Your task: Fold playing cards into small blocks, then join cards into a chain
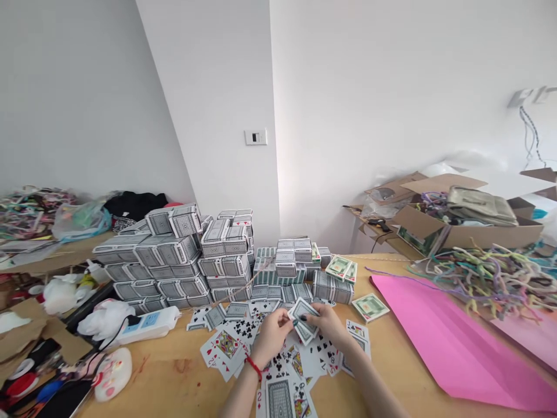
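Observation:
Between my hands, above the table, are a few playing cards (pixel 304 330) with grey patterned backs showing. My left hand (pixel 276 331) pinches their left edge, and a red cord circles that wrist. My right hand (pixel 324 322), with dark nail polish, grips them from the right, a finger lying across the backs. Loose playing cards (pixel 228 345) lie spread under and around both hands, some face up, some face down. Close to me one card (pixel 279 400) lies back up. Forearms and hands hide part of the spread.
Tall stacks of card decks (pixel 174 249) stand at the back left, lower stacks (pixel 293 255) behind my hands. A green card box (pixel 369 306) lies right, beside pink paper (pixel 444 331). A white power strip (pixel 148 325) is left. Tangled coloured cords (pixel 483 278) and an open carton (pixel 461 235) are far right.

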`<act>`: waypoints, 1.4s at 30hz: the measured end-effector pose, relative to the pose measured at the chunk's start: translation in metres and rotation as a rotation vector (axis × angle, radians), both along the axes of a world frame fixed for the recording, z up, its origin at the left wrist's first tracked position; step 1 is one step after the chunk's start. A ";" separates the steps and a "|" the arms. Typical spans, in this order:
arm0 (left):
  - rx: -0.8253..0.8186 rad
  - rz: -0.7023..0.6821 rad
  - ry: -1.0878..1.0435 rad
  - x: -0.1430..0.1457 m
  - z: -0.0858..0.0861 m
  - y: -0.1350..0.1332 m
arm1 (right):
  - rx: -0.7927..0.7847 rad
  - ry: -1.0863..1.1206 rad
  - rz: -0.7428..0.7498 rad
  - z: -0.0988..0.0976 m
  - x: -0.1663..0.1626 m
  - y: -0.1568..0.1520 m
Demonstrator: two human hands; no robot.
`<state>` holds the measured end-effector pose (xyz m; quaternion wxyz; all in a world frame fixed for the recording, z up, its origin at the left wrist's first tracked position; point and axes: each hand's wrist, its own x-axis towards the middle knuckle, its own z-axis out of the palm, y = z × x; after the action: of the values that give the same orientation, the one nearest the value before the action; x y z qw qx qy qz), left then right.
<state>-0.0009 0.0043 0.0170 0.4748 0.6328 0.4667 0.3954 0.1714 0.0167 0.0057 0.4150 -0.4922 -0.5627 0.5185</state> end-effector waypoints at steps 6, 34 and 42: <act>-0.079 0.142 -0.262 -0.003 -0.012 0.007 | -0.080 0.301 -0.051 -0.021 -0.005 0.005; -0.202 0.236 -0.458 -0.010 -0.022 0.006 | -0.057 0.401 -0.018 -0.029 -0.002 0.005; -0.247 0.146 -0.391 -0.011 -0.022 0.003 | -0.089 0.150 -0.017 -0.022 -0.009 -0.003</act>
<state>-0.0115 0.0069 -0.0050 0.6000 0.4460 0.4550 0.4838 0.1620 0.0135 -0.0167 0.4380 -0.4745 -0.5024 0.5750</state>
